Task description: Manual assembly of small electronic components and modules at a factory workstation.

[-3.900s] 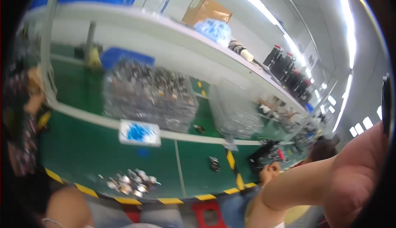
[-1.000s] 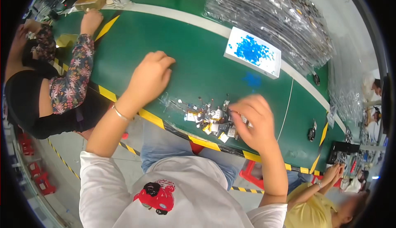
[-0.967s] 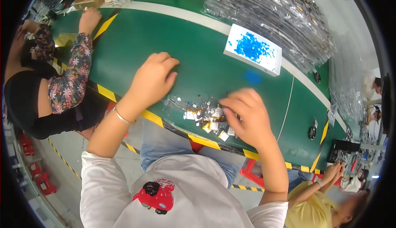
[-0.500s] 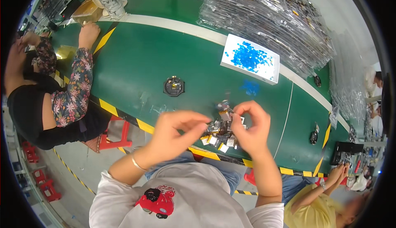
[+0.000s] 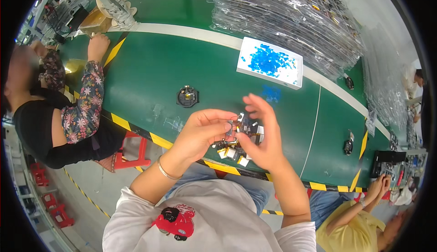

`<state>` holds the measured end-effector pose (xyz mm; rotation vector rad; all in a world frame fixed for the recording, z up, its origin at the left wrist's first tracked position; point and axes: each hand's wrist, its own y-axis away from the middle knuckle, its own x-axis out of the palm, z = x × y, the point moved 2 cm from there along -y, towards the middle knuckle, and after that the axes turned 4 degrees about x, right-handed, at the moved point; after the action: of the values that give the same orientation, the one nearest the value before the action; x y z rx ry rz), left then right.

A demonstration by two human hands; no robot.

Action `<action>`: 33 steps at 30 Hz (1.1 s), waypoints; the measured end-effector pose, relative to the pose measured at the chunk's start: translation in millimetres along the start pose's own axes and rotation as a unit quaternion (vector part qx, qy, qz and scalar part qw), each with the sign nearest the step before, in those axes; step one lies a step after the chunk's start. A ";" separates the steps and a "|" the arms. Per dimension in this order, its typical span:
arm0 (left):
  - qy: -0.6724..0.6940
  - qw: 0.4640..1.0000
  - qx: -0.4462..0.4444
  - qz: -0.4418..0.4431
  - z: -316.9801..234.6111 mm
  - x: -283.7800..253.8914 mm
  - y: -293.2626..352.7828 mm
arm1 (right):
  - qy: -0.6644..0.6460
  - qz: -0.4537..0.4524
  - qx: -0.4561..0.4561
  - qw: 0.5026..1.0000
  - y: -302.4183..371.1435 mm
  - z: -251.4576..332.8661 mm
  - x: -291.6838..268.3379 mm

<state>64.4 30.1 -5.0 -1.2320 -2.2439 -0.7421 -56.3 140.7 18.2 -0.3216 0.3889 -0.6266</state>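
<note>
My left hand holds a small electronic part between its thumb and fingertips, over the table. Close beside it, my right hand has its fingers spread and its thumb apart, near the held part; nothing shows in its grip. Under and between both hands lies a loose pile of small electronic parts, with silvery and yellow-edged flat pieces among dark ones. My fingers cover some of the pile. A round black device housing lies on the green table beyond my left hand.
A white box of small blue pieces stands beyond my hands, with a blue patch in front. Stacked clear plastic trays fill the far side. Co-workers sit left, in a flowered sleeve, and right, in a yellow shirt.
My left hand has moved right and now holds a small part. My right hand has gone from a pinch on a part to spread fingers. The view has shifted slightly.
</note>
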 end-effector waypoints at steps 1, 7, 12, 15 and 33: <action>-0.001 1.000 0.000 -0.002 -0.6 -1.1 1.0 | -0.060 0.008 0.100 0.993 -1.7 -3.1 2.4; 0.031 0.999 0.022 -0.015 -4.7 -7.9 2.3 | -0.140 0.190 0.242 0.941 4.9 -28.2 -5.7; 0.012 0.995 0.076 -0.058 -12.0 -11.3 9.8 | 0.100 0.229 0.145 0.957 -3.9 -13.6 -24.4; 0.011 0.993 0.085 -0.076 -18.7 -16.2 10.1 | 0.154 0.270 0.059 0.949 -8.6 -8.0 -29.4; -0.177 0.972 0.151 0.019 12.6 17.6 7.1 | -0.013 0.022 0.052 0.998 4.1 -14.0 0.0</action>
<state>60.2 52.2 -1.7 -1.3302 -2.4869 -0.1594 -60.5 141.4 4.3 -0.2206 0.3353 -0.5973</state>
